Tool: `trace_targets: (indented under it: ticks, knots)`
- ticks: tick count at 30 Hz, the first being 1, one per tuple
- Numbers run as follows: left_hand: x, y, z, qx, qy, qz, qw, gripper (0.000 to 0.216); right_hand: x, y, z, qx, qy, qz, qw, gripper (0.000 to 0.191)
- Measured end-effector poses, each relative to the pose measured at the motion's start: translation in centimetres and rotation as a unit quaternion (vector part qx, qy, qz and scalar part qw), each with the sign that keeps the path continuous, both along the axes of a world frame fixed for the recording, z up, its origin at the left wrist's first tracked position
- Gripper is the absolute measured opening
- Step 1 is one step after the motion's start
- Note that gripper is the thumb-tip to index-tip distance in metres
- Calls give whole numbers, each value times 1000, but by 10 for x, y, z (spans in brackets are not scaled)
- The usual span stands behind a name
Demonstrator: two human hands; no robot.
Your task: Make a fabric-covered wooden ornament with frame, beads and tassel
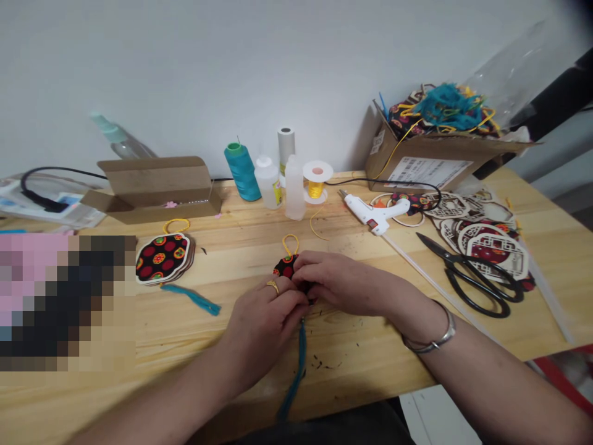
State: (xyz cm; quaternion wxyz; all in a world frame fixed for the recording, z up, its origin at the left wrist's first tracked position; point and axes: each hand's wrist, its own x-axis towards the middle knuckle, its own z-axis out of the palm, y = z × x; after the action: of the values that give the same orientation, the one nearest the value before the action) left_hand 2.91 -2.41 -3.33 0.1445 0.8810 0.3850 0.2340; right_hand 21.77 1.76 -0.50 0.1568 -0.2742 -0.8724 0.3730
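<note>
Both my hands meet over a black fabric piece (284, 267) patterned in red and orange, low at the table's middle. My left hand (266, 315), with a gold ring, closes on its near left side. My right hand (331, 281), below a silver bracelet, has its fingers pressed on the right side. A yellow cord loop (291, 243) sticks out from the far end of the piece. From its near end a teal tassel (296, 371) hangs toward the table's front edge. Most of the piece is hidden under my fingers.
Finished-looking patterned ornaments (162, 258) lie stacked at left. Behind stand an open cardboard box (157, 185), teal thread (242, 173), bottles (295, 191) and a yellow cord spool (317, 185). At right are a glue gun (375, 213), black scissors (479, 272), frames (495, 250) and a full carton (426, 161).
</note>
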Motion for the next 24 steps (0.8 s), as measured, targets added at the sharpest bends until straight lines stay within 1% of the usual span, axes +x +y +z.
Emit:
trace_targets:
  ticks: [5,8,11,13,15,17,18,19,20,21,22,24]
  knots:
    - [2,-2,3,5,27,-4,1000,15,0,0,0,1,-3,-2,1000,24]
    - [4,-2,4,37,47,-8,998,16,0,0,0,5,-4,-10,1000,23]
    - [4,-1,2,70,49,-17,996,16,0,-1,0,10,-6,-11,1000,21]
    - [3,-1,-1,82,43,-30,995,16,0,-1,-1,14,-6,-10,1000,20]
    - [2,-1,1,69,34,-64,995,17,0,-1,-1,15,-6,-9,1000,20]
    - [0,-5,9,8,19,-121,992,19,0,-1,-2,14,-6,-9,1000,22]
    - [-1,-7,17,-44,12,-164,985,20,0,-1,-1,13,-7,-11,1000,23]
    - [-3,-10,26,-104,17,-191,976,18,0,-1,-1,12,-11,-14,1000,23]
    - [-5,-13,36,-148,12,-197,969,17,0,-1,-1,12,-16,-16,1000,23]
    - [-8,-16,47,-190,29,-219,957,15,1,-1,0,12,-23,-17,1000,22]
    - [-11,-18,57,-209,37,-243,947,12,1,-1,0,12,-30,-17,999,21]
    - [-18,-21,75,-184,1,-272,945,20,1,-1,1,10,-36,-15,999,20]
